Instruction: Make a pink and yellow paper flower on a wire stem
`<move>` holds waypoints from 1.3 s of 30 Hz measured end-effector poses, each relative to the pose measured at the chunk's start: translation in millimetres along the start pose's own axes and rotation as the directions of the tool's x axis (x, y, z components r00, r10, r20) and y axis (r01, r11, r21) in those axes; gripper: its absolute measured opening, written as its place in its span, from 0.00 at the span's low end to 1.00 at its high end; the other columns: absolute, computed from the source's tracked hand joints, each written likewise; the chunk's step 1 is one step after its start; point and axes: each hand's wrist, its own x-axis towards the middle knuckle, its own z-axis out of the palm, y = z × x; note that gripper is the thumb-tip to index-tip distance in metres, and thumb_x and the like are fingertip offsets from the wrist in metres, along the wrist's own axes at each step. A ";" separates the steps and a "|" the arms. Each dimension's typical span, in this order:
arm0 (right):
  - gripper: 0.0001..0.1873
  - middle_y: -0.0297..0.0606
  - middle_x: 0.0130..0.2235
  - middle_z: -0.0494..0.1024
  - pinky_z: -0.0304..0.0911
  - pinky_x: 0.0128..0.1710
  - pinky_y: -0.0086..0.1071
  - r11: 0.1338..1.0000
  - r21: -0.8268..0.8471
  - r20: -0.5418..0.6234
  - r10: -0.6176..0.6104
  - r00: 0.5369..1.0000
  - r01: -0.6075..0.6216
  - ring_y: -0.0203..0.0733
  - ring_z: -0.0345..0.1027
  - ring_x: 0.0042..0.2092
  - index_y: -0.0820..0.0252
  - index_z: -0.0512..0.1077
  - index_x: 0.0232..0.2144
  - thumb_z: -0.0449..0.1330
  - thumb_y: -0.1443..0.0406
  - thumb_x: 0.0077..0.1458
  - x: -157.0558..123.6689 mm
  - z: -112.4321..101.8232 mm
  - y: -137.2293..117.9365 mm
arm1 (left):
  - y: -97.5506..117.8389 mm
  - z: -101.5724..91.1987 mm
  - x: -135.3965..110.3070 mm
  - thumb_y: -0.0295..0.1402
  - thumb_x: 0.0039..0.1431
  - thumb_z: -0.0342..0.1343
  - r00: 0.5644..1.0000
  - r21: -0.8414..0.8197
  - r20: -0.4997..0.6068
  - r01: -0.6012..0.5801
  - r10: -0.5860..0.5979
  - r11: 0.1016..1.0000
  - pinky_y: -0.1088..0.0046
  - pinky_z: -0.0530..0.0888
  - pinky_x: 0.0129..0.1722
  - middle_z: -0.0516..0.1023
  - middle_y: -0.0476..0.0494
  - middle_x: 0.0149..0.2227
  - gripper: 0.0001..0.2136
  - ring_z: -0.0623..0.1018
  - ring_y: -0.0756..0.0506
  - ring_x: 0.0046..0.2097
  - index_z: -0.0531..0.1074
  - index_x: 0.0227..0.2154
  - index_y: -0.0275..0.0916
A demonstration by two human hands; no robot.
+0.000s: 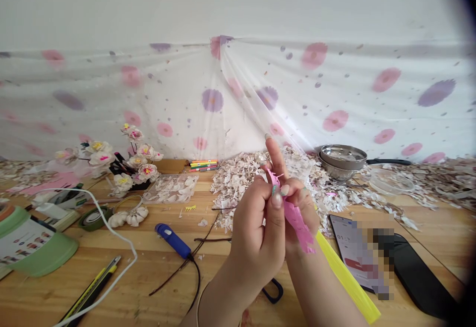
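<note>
Floral sheet (pixel 334 99) w/ pink and purple blooms hangs behind wooden bench (pixel 148 267). Paper scrap heap (pixel 245 178) at back, yellow strip (pixel 345 277) under wrists. Left hand (pixel 256 233) & right hand (pixel 297 208) both pinch pink fringed paper (pixel 295 220) (held mid-air, above bench centre).

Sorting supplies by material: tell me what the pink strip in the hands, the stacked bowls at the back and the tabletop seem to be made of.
Pink strip: probably thin matte paper or crepe; it bends limply and has a fringed edge. Both hands, left hand and right hand, pinch it.
Stacked bowls: metal, likely stainless steel; shiny grey with reflections.
Tabletop: wood or wood-look laminate; light planks with visible grain.
</note>
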 end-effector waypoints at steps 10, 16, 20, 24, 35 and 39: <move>0.12 0.25 0.61 0.69 0.63 0.56 0.38 0.983 0.160 -0.053 0.101 0.993 -0.092 0.46 0.68 0.54 0.48 0.76 0.18 0.75 0.55 0.40 -1.2 2.8 1.4 | -0.2 2.5 0.3 0.29 0.69 0.44 0.999 0.015 0.037 -0.036 0.036 0.999 0.72 0.73 0.39 0.76 0.45 0.35 0.08 0.76 0.48 0.37 0.67 0.37 0.41; 0.14 0.24 0.61 0.69 0.63 0.55 0.38 0.983 0.166 -0.024 0.089 0.996 -0.084 0.45 0.70 0.52 0.49 0.75 0.17 0.77 0.55 0.36 -1.2 3.0 -1.4 | -0.1 1.2 -2.2 0.28 0.69 0.44 0.998 0.045 0.046 -0.047 0.044 0.998 0.74 0.71 0.36 0.75 0.47 0.34 0.08 0.74 0.49 0.36 0.67 0.37 0.41; 0.09 0.25 0.62 0.68 0.65 0.53 0.40 0.990 0.127 -0.024 0.070 0.997 -0.067 0.48 0.69 0.54 0.46 0.79 0.20 0.74 0.53 0.42 -0.9 4.2 -1.8 | -2.2 1.2 -3.7 0.30 0.69 0.44 1.000 0.047 0.018 -0.017 0.016 0.999 0.72 0.70 0.35 0.72 0.46 0.32 0.08 0.72 0.48 0.34 0.67 0.36 0.41; 0.08 0.26 0.61 0.70 0.67 0.49 0.37 0.992 0.090 0.031 0.083 0.996 -0.086 0.46 0.69 0.55 0.43 0.81 0.23 0.69 0.52 0.50 0.7 2.5 -3.0 | -3.4 0.9 -2.9 0.30 0.69 0.45 1.000 0.058 -0.006 -0.020 0.021 0.998 0.73 0.68 0.31 0.70 0.47 0.32 0.08 0.70 0.49 0.32 0.67 0.35 0.41; 0.08 0.39 0.32 0.77 0.67 0.35 0.37 0.535 -0.558 0.530 -0.358 0.769 0.634 0.43 0.71 0.36 0.56 0.77 0.40 0.56 0.67 0.63 14.6 -36.8 -25.8 | -6.8 -23.5 9.4 0.29 0.69 0.45 0.994 0.115 0.046 -0.109 0.104 0.987 0.73 0.63 0.29 0.61 0.51 0.25 0.13 0.64 0.50 0.28 0.58 0.26 0.40; 0.07 0.39 0.32 0.76 0.66 0.33 0.37 0.511 -0.598 0.584 -0.249 0.772 0.618 0.42 0.70 0.34 0.57 0.74 0.40 0.55 0.66 0.64 12.8 -35.5 -28.7 | -8.4 -28.1 11.4 0.28 0.69 0.46 0.986 0.113 0.112 -0.134 0.121 0.985 0.72 0.63 0.30 0.63 0.50 0.27 0.11 0.64 0.50 0.30 0.62 0.28 0.40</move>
